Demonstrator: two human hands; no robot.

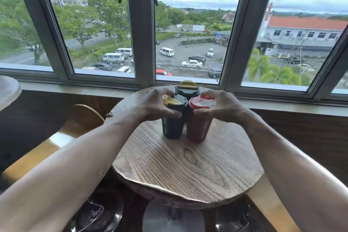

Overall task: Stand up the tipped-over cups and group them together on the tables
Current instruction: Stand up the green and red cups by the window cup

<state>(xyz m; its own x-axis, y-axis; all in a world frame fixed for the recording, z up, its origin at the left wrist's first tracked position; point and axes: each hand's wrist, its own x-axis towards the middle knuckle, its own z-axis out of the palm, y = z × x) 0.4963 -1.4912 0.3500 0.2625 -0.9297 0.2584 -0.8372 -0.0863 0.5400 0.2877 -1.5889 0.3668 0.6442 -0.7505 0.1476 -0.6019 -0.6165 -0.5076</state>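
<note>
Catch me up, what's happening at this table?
A person is grouping three lidded cups on the round wooden table by the window. The left hand grips the dark cup with the yellow lid, the right hand grips the red cup, and the two stand upright, side by side, touching or nearly so. A second dark cup stands upright just behind them. None in view is tipped over.

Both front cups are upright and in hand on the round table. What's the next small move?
Probably let go. The left hand holds the black cup, the right hand the red cup, both upright and side by side before the rear cup.
</note>
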